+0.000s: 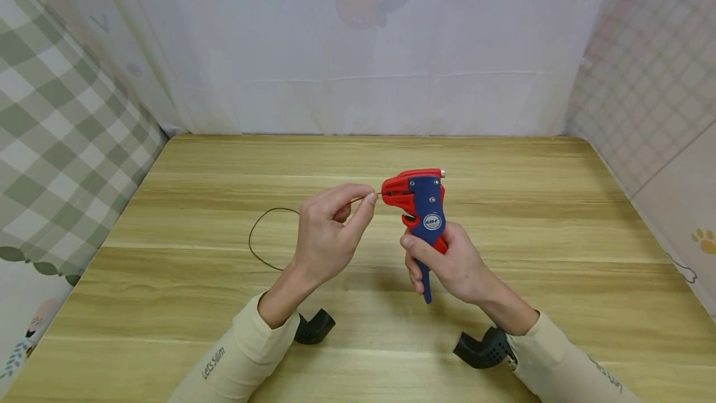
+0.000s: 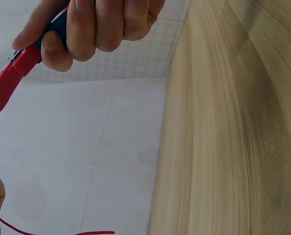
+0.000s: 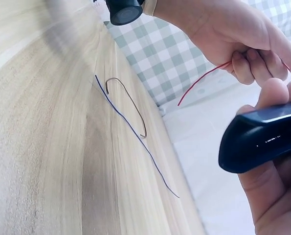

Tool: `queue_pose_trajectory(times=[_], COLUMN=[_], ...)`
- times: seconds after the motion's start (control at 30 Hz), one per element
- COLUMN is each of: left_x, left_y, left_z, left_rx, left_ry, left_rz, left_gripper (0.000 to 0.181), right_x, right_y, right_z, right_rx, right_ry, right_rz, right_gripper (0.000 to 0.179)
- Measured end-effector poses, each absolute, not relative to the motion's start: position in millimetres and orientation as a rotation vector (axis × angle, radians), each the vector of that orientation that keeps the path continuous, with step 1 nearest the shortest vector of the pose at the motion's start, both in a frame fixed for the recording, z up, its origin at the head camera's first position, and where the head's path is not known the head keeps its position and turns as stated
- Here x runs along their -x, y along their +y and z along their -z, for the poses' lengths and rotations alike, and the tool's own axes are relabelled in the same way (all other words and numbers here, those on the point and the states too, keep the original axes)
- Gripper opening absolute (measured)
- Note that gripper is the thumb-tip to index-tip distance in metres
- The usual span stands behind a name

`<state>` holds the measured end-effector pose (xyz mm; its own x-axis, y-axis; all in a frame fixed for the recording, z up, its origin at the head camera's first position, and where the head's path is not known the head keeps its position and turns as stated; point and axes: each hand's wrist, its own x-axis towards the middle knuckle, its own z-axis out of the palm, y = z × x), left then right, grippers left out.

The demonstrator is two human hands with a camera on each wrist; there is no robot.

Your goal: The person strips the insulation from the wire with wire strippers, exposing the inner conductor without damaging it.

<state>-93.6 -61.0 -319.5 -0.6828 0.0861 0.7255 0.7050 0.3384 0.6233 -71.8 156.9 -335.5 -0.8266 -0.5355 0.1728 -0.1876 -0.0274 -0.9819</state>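
Right of frame centre, a red-and-blue, pistol-shaped tool (image 1: 426,207) is gripped by the right hand (image 1: 452,261); a thin red wire (image 3: 199,78) is pinched by the left hand (image 1: 329,229).

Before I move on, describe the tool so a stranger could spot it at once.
Above the wooden table, find the right hand. That hand grips the pistol-shaped tool; its red and blue bulk sets it apart from the thin red wire in the left hand.
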Motion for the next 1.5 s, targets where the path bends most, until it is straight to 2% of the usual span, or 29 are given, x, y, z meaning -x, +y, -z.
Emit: queue_pose_trajectory(times=[0.53, 0.77, 1.5], left_x=[92.5, 93.4, 96.5], left_y=[-60.2, -59.7, -62.4], left_z=[318.1, 320.0, 319.4], left_rx=[0.695, 0.68, 0.661], left_ry=[-2.01, -2.039, -2.036], left_rz=[1.364, 1.369, 1.47], left_gripper=[0.009, 0.009, 0.01], right_x=[69.8, 69.6, 75.0], right_y=[155.9, 154.3, 159.4], right_z=[336.0, 336.6, 336.7], right_rx=[0.747, 0.59, 0.659], right_ry=[1.992, 2.049, 1.989], right_rz=[1.958, 1.991, 2.04], right_gripper=[0.006, 0.02, 0.013])
